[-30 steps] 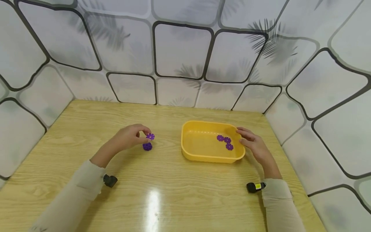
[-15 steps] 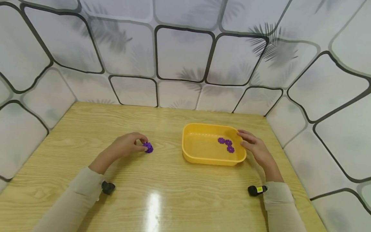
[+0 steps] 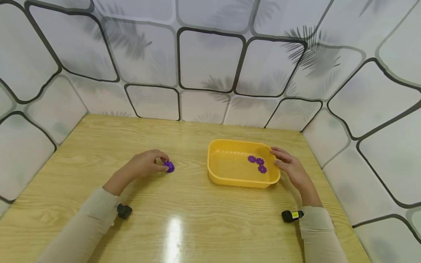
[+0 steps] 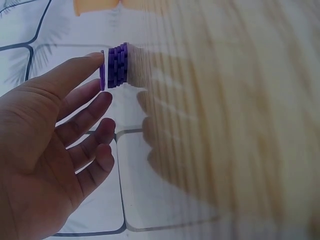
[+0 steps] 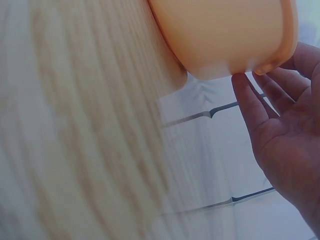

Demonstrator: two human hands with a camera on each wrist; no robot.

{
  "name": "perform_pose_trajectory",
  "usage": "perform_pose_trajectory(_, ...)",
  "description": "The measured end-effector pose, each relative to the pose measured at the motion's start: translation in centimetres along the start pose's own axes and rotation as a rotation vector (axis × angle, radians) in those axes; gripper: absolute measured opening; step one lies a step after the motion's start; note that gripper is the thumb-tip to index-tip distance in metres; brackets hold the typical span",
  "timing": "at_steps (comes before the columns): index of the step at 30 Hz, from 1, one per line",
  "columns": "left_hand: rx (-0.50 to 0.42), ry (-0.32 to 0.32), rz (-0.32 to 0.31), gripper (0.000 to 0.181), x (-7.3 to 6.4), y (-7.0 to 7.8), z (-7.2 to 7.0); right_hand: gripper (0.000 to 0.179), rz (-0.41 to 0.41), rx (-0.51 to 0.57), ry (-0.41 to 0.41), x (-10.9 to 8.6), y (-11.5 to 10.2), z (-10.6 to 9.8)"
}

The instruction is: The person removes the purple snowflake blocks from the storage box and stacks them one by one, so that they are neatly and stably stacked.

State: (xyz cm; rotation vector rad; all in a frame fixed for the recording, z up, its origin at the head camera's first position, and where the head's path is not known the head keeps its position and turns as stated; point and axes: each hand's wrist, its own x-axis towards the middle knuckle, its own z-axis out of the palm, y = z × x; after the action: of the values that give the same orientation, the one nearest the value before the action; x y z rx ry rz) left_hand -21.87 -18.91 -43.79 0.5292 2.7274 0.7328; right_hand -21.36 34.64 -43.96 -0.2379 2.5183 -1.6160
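Observation:
My left hand (image 3: 148,163) pinches a thin purple flower-shaped disc (image 4: 102,71) between thumb and fingers. Directly beneath it, a short stack of several purple discs (image 4: 118,65) stands on the table, a narrow gap showing under the held disc in the left wrist view. The remaining fingers spread loosely beside the stack. Over on the right, my right hand (image 3: 292,170) holds the near right end of a yellow plastic basin (image 3: 238,181), its fingertips at the rim and outer wall. Inside the basin, toward its right side, lie 3 purple flower discs (image 3: 260,161).
The wood-grain table (image 3: 197,223) runs back to a patterned cloth wall (image 3: 207,58), which also closes off the left and right sides. A bright light reflection lies on the front of the table. Each wrist wears a small black camera (image 3: 124,211).
My left hand has lowered the purple disc from above and beside the stack to right over it. My right hand stays at the basin. The head view has shifted slightly.

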Motion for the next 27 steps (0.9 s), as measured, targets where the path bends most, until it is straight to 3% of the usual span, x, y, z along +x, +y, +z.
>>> perform_pose_trajectory(11,0.008,-0.014,-0.009,0.040,0.2,0.1,-0.3,0.051,0.006,-0.006,0.004,0.0,0.0,0.0)
perform_pose_trajectory(15,-0.012,-0.005,0.006,0.042,0.8,0.9,-0.8,0.051,0.003,-0.005,0.008,0.0,-0.1,0.0)
perform_pose_trajectory(20,-0.009,0.005,0.089,0.042,2.6,3.6,-1.4,0.050,0.009,-0.021,0.012,0.0,-0.3,-0.1)
perform_pose_trajectory(27,-0.004,-0.013,0.225,0.039,6.5,9.6,-0.7,0.049,0.006,-0.001,0.012,0.1,-0.2,0.1)
